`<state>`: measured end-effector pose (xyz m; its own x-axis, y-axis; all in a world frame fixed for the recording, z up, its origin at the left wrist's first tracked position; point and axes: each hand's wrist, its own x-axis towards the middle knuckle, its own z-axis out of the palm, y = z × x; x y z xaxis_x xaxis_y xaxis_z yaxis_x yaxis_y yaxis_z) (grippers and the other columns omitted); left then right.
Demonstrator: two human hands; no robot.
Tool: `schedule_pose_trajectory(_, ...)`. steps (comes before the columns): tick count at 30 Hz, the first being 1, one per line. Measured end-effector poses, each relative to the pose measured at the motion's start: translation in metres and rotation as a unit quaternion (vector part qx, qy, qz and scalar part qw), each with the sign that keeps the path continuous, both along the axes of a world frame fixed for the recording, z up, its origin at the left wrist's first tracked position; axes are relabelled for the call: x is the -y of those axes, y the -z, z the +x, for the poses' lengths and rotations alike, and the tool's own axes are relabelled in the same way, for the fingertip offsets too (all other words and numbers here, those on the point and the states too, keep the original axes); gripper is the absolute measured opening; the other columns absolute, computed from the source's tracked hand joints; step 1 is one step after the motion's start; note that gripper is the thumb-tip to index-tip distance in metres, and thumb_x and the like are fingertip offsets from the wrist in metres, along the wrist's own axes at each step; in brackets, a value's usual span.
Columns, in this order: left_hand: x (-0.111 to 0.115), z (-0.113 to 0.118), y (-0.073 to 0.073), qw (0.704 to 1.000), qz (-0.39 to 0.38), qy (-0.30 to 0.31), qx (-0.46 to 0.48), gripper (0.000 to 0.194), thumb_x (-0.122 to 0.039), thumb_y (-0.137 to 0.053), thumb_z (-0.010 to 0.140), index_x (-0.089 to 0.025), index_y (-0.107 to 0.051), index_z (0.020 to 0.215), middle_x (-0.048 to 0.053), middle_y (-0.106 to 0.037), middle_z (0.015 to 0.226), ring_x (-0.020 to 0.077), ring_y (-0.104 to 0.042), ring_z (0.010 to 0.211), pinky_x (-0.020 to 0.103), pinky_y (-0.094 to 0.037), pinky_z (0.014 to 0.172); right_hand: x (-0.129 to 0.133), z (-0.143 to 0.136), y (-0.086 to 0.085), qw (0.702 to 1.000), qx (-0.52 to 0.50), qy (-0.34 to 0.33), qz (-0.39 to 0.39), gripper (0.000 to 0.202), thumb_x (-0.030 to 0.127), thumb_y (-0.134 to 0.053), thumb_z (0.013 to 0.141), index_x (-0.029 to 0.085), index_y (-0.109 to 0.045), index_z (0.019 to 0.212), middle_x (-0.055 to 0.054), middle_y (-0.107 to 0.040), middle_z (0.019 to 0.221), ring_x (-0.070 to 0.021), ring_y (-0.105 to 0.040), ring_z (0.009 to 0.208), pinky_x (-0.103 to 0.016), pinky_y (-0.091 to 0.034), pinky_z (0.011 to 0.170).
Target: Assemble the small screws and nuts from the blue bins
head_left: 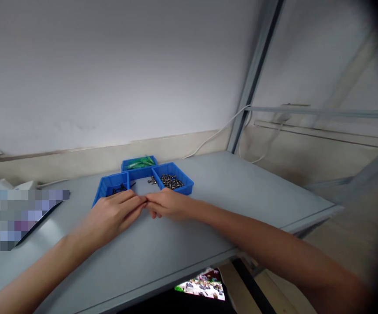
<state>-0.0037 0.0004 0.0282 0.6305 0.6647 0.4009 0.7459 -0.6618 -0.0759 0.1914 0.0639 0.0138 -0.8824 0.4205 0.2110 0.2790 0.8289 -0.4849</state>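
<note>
Nr boxy plastic bins (186,189), L hand (116,210), R hand (169,203), grips pinched narrow, contents unclear

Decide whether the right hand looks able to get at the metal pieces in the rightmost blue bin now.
Probably yes: the right hand is just in front of the rightmost blue bin, whose open top leaves the metal pieces uncovered. It would likely have to part from the left hand first.
</note>
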Motion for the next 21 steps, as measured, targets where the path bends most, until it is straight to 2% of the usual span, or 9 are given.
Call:
schedule_pose_trajectory(3, -0.006, 0.009, -0.024, 1.0, 0.013, -0.009, -0.013, 0.023, -0.029, -0.039, 0.09, -0.019, -0.06, 0.089, 0.003, -0.059, 0.08, 0.0152, -0.057, 0.072, 0.027, -0.045, 0.064, -0.001, -0.001, 0.003, 0.996, -0.045, 0.014, -0.079, 0.024, 0.027, -0.04, 0.089, 0.014, -0.058, 0.081, 0.001, -0.06, 0.064, -0.0079, -0.055, 0.056, -0.02, -0.042, 0.056)
schedule_pose_trajectory(7, -0.022, 0.038, -0.064, 0.994, 0.075, -0.031, 0.069, 0.012, -0.021, -0.045, 0.082, -0.016, -0.056, 0.083, 0.001, -0.059, 0.076, 0.0109, -0.054, 0.061, 0.022, -0.043, 0.058, 0.001, -0.004, 0.007, 0.991, -0.037, 0.014, -0.127, 0.028, 0.028, -0.048, 0.085, 0.012, -0.059, 0.106, 0.0, -0.062, 0.065, -0.0083, -0.056, 0.054, -0.02, -0.044, 0.056)
schedule_pose_trajectory(10, -0.041, 0.063, -0.078, 0.985, 0.136, 0.002, 0.108, 0.008, -0.018, -0.045, 0.078, -0.016, -0.053, 0.078, -0.003, -0.056, 0.064, 0.0088, -0.053, 0.056, 0.02, -0.041, 0.056, 0.003, -0.005, 0.008, 0.992, 0.005, 0.007, -0.126, 0.031, 0.026, -0.048, 0.085, 0.011, -0.058, 0.11, -0.003, -0.064, 0.067, -0.0093, -0.058, 0.057, -0.02, -0.044, 0.058)
schedule_pose_trajectory(13, -0.058, 0.071, -0.075, 0.978, 0.195, 0.038, 0.057, 0.013, -0.018, -0.04, 0.079, -0.017, -0.052, 0.079, -0.003, -0.057, 0.066, 0.0091, -0.053, 0.057, 0.02, -0.039, 0.054, 0.003, -0.005, 0.008, 0.992, 0.04, 0.003, -0.123, 0.031, 0.024, -0.048, 0.085, 0.01, -0.058, 0.111, -0.004, -0.067, 0.07, -0.01, -0.059, 0.059, -0.021, -0.043, 0.061)
schedule_pose_trajectory(15, -0.062, 0.064, -0.066, 0.975, 0.217, 0.052, -0.006, 0.015, -0.019, -0.037, 0.08, -0.017, -0.052, 0.078, -0.001, -0.057, 0.067, 0.0102, -0.053, 0.059, 0.021, -0.038, 0.053, 0.002, -0.005, 0.01, 0.991, 0.05, 0.002, -0.126, 0.031, 0.024, -0.048, 0.085, 0.011, -0.058, 0.111, -0.004, -0.067, 0.071, -0.0098, -0.059, 0.058, -0.022, -0.043, 0.063)
schedule_pose_trajectory(17, -0.059, 0.048, -0.052, 0.977, 0.196, 0.061, -0.06, 0.017, -0.019, -0.036, 0.082, -0.017, -0.051, 0.076, 0.0, -0.056, 0.066, 0.0104, -0.052, 0.057, 0.021, -0.036, 0.051, 0.0, -0.005, 0.012, 0.99, 0.05, -0.002, -0.129, 0.031, 0.024, -0.047, 0.084, 0.012, -0.059, 0.111, -0.003, -0.067, 0.07, -0.0094, -0.059, 0.058, -0.022, -0.043, 0.063)
schedule_pose_trajectory(21, -0.037, 0.012, -0.017, 0.989, 0.107, 0.064, -0.082, 0.018, -0.02, -0.037, 0.086, -0.017, -0.05, 0.075, 0.0, -0.053, 0.066, 0.0108, -0.051, 0.057, 0.022, -0.038, 0.051, -0.003, -0.006, 0.016, 0.988, 0.051, 0.004, -0.146, 0.028, 0.025, -0.049, 0.083, 0.011, -0.059, 0.105, -0.003, -0.064, 0.069, -0.0096, -0.058, 0.058, -0.021, -0.043, 0.058)
